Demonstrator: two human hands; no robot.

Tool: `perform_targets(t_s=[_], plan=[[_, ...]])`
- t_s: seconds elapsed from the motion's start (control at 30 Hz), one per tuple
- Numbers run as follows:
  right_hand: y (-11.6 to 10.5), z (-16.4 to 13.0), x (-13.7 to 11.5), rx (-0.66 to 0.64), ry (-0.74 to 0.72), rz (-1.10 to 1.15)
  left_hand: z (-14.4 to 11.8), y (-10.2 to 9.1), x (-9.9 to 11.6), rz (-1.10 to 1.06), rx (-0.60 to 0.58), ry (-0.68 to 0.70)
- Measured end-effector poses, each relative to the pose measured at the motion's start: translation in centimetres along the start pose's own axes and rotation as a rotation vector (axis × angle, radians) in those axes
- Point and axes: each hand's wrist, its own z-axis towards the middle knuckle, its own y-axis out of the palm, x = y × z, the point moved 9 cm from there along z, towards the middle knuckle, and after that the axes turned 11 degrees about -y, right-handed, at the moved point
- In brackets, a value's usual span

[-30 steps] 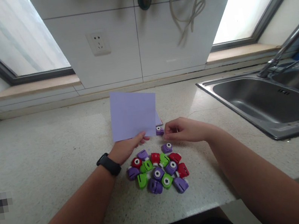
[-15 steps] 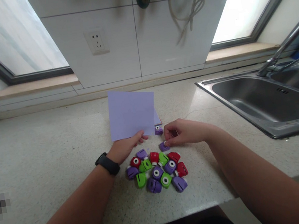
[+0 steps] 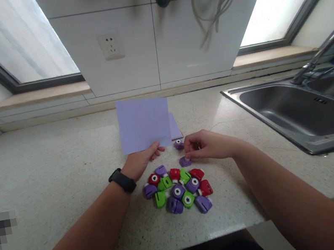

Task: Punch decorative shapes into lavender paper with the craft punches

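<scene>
My left hand (image 3: 141,162) pinches the lower edge of a lilac sheet of paper (image 3: 144,123) between thumb and fingers and holds it raised above the counter. My right hand (image 3: 202,145) is closed, its thumb and fingertips on a small purple craft punch (image 3: 185,162) resting on the counter. Just beyond, near the curled fingers, stands another purple punch (image 3: 178,144) with a flower mark on its white top. Closer to me lies a cluster of several punches in purple, green and red, among them a green punch (image 3: 188,199) and a red punch (image 3: 205,187).
More lilac paper (image 3: 174,126) lies on the speckled counter (image 3: 64,159), partly behind the raised sheet. At the right is a steel sink (image 3: 293,112) with a faucet (image 3: 313,62). A tiled wall with a socket (image 3: 111,45) rises behind, and a cord (image 3: 219,14) hangs there.
The raised sheet has shifted slightly left with my left hand, uncovering more of the paper behind it. My right hand stays at the same purple punch. The whole view has shifted a little.
</scene>
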Motion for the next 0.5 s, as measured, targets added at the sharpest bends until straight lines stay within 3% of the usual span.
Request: perform_targets(t_s=[0.13,0.27,0.4,0.5], plan=[[-1.0,0.0,0.6,0.117,-0.009,-0.026,0.1,-0.3,-0.1,-0.035,0.018,0.003],[-0.2,1.1,-1.7,0.188,-0.152,-0.099,0.1,-0.6,-0.2,-0.095,0.044,-0.011],[4.0,2.4,-6.3,-0.042,-0.461,-0.202,0.2,-0.8,-0.3,-0.119,0.064,-0.019],[5.8,3.2,-6.7,-0.128,-0.452,-0.321,0.2,-0.8,-0.5,-0.138,0.063,-0.045]])
